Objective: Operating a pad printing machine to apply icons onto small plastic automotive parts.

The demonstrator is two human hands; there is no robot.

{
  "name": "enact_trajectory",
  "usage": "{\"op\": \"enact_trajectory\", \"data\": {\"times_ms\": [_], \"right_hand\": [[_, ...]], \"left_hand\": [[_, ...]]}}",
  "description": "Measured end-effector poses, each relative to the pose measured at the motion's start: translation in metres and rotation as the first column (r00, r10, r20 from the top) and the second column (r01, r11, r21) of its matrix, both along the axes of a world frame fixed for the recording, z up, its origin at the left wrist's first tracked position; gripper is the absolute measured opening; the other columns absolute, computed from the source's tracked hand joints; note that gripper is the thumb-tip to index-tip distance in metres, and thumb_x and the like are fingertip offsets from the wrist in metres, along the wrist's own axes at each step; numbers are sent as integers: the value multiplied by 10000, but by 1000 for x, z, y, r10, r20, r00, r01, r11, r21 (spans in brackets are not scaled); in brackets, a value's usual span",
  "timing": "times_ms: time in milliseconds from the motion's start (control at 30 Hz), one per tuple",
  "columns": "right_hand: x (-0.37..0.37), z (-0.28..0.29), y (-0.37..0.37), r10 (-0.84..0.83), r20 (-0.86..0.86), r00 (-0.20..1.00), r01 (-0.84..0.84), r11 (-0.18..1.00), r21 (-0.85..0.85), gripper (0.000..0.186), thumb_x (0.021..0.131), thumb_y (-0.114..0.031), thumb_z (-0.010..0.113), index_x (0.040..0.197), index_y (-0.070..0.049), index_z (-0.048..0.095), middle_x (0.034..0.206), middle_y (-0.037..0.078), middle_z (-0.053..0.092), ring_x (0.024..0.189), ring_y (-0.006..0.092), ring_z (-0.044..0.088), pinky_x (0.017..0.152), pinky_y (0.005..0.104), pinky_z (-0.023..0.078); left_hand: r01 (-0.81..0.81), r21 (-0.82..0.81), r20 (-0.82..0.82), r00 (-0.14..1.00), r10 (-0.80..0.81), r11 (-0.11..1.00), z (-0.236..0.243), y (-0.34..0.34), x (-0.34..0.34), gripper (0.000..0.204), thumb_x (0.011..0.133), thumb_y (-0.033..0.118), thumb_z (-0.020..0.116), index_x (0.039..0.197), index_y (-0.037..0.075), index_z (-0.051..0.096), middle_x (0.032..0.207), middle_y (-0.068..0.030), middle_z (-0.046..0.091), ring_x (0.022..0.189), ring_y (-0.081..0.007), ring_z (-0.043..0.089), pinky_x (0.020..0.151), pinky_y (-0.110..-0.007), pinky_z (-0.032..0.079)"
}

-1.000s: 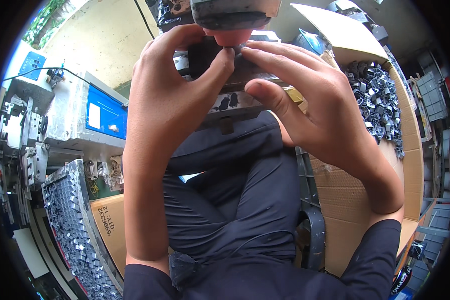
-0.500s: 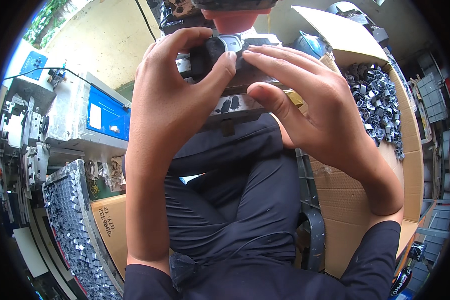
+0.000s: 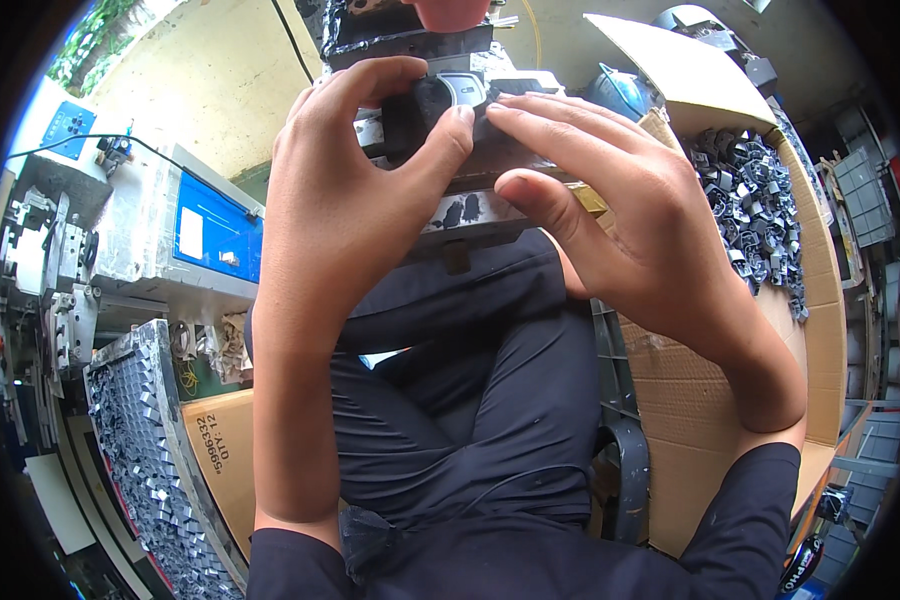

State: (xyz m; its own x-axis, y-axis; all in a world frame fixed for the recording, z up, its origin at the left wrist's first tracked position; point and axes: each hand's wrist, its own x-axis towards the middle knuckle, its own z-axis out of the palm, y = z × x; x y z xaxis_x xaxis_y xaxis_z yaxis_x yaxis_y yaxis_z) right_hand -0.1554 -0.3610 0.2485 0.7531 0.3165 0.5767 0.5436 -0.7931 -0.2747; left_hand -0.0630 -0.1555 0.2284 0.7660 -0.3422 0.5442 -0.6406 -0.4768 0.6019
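A small light-grey plastic part (image 3: 465,88) with a curved edge and a dark mark sits on a black holder (image 3: 406,118) of the machine in front of me. My left hand (image 3: 355,185) curls around the part's left side, its thumb tip at the near edge and its index finger at the far left. To the right, my right hand (image 3: 625,200) has its fingers stretched toward the holder, their tips beside the part, thumb apart and palm holding nothing. Above hangs a pink rounded pad (image 3: 452,12), cut off by the upper edge. My hands partly hide the holder.
An open cardboard box (image 3: 715,410) at my right holds many small dark plastic parts (image 3: 755,205). A tray of similar grey parts (image 3: 155,450) stands at lower left, near another carton (image 3: 220,450). A machine with a blue panel (image 3: 215,228) is at left.
The pink pad has risen and moved away from the grey part, uncovering more of the machine behind it. Both hands have stayed almost still.
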Motion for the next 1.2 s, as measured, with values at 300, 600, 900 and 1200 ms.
{"op": "enact_trajectory", "data": {"times_ms": [300, 600, 900, 1200], "right_hand": [[-1, 0, 0, -9, 0, 1000, 9, 1000, -9, 434, 1019, -280, 738, 1320, 33, 722, 1298, 265, 730, 1265, 413, 690, 1094, 478, 523], [2, 0, -1, 2, 0, 1000, -2, 1000, -8, 437, 1010, -284, 745, 1307, 37, 726, 1279, 266, 736, 1238, 416, 702, 1069, 470, 537], [1, 0, 0, -3, 13, 1000, 3, 1000, 0, 414, 1000, -253, 752, 1303, 28, 730, 1273, 261, 740, 1233, 405, 707, 1063, 464, 542], [3, -2, -2, 2, 30, 1000, -2, 1000, -1, 401, 1003, -247, 747, 1290, 32, 734, 1266, 248, 746, 1232, 393, 710, 1066, 459, 543]], "left_hand": [[-14, 16, -23, 1000, 15, 1000, 3, 0, -2, 490, 932, 300, 808, 1316, 5, 728, 1170, -152, 750, 921, -150, 734, 794, -270, 584], [2, 18, -34, 999, -1, 1000, 4, 1, -1, 490, 939, 289, 806, 1317, -10, 721, 1182, -152, 740, 882, -138, 726, 762, -269, 597], [8, 28, 30, 1000, -9, 1000, 3, 1, -1, 489, 935, 298, 804, 1300, -18, 727, 1217, -162, 743, 1072, -195, 711, 905, -320, 575], [1, 13, -61, 998, 0, 1000, 6, 0, -3, 492, 930, 303, 802, 1299, -15, 730, 1214, -164, 747, 1115, -204, 701, 943, -329, 562]]}}
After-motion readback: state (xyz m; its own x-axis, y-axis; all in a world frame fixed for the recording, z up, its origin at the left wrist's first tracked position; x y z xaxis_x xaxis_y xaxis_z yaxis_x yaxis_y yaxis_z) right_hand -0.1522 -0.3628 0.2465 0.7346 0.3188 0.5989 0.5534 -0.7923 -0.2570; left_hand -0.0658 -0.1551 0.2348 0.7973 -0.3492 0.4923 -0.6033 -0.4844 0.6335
